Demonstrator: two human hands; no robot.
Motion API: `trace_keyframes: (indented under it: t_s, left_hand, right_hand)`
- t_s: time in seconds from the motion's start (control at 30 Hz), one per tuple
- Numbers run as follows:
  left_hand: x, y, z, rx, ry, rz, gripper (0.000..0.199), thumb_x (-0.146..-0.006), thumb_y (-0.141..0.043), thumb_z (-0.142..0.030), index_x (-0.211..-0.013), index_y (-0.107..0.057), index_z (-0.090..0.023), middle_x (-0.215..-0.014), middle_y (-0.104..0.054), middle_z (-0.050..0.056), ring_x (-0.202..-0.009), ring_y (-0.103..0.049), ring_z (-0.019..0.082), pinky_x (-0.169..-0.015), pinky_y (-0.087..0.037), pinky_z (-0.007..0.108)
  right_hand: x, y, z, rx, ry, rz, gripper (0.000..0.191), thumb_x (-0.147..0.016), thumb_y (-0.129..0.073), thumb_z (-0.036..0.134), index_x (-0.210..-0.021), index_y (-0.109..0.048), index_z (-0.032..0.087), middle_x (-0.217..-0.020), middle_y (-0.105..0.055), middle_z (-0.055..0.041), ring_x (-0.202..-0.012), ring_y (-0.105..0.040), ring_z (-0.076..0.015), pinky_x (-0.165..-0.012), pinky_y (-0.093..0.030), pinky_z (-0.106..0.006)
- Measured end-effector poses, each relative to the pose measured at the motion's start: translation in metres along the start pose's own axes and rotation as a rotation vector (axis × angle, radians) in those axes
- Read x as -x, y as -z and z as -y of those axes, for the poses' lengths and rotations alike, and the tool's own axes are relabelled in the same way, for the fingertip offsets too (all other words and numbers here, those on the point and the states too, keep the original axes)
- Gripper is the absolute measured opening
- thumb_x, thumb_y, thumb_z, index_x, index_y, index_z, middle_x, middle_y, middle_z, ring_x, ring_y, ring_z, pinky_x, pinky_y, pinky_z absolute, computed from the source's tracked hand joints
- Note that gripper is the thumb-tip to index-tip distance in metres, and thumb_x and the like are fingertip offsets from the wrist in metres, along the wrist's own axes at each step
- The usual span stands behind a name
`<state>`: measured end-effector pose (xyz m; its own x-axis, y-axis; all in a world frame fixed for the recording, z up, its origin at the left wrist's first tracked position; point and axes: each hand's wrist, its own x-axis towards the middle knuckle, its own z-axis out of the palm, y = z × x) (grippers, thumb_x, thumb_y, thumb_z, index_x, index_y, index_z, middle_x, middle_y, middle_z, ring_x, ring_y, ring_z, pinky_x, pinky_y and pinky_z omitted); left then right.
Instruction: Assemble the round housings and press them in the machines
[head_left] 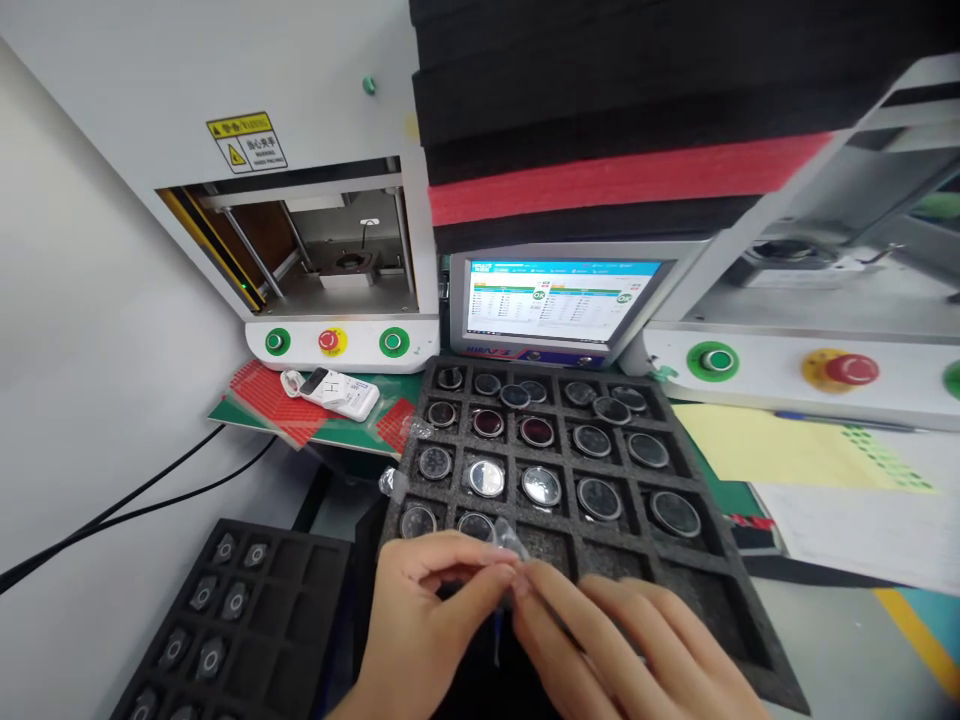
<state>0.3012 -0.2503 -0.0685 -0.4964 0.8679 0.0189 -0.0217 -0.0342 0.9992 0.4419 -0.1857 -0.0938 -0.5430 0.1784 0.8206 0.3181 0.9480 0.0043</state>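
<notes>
My left hand [431,610] is closed, thumb and forefinger pinching a small piece of clear plastic film [510,541]. Against it, my right hand [600,630] has its fingertips pressed on the same film, touching the left fingertips. Both hands are over the near edge of a black foam tray [750,610], whose compartments hold several round watch-like discs. Two bright discs [541,486] lie in the third row, just beyond the hands. Part of the front row is hidden behind my fingers.
A second foam tray [292,640] with small wrapped parts is lower left. Behind stand a monitor [559,300], a left press [345,345] and a right machine [787,370]. A white handheld device [337,393] lies left; yellow paper [780,450] lies right.
</notes>
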Motion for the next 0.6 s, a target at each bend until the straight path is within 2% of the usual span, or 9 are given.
trace_keyframes:
  t_s: [0.13,0.3,0.5,0.6]
  left_hand:
    - [0.006,0.0,-0.003,-0.044,0.045,-0.003,0.015,-0.071,-0.073,-0.01,-0.074,-0.082,-0.022,-0.059,-0.076,0.001,-0.049,-0.073,0.016,-0.049,-0.057,0.011]
    - [0.01,0.002,-0.007,-0.272,-0.136,0.077,0.012,-0.076,-0.073,-0.011,-0.077,-0.081,-0.02,-0.061,-0.077,0.001,-0.049,-0.072,0.014,-0.05,-0.058,0.014]
    - [0.011,0.003,-0.006,-0.418,-0.253,0.138,0.014,-0.082,-0.07,-0.012,-0.082,-0.081,-0.021,-0.064,-0.076,0.0,-0.051,-0.071,0.012,-0.052,-0.057,0.015]
    - [0.011,0.004,-0.005,-0.454,-0.258,0.146,0.014,-0.083,-0.069,-0.011,-0.081,-0.08,-0.019,-0.065,-0.076,0.0,-0.053,-0.07,0.012,-0.053,-0.056,0.015]
  right_hand:
    - [-0.008,0.02,-0.013,-0.245,-0.114,0.101,0.007,-0.093,-0.061,0.014,-0.094,-0.064,0.02,-0.082,-0.077,-0.0023,-0.068,-0.071,-0.0192,-0.063,-0.059,-0.033]
    - [-0.016,0.025,-0.029,-0.481,-0.121,0.192,0.011,-0.094,-0.059,0.011,-0.099,-0.066,0.018,-0.092,-0.075,-0.0063,-0.082,-0.07,-0.0196,-0.073,-0.062,-0.032]
    - [-0.017,0.018,-0.03,-0.531,-0.148,0.212,0.012,-0.097,-0.058,0.013,-0.103,-0.067,0.019,-0.093,-0.075,-0.0052,-0.082,-0.07,-0.019,-0.072,-0.061,-0.032]
    - [-0.015,0.018,-0.031,-0.5,-0.125,0.233,0.012,-0.098,-0.057,0.014,-0.102,-0.067,0.019,-0.094,-0.075,-0.0031,-0.085,-0.071,-0.0174,-0.082,-0.06,-0.033]
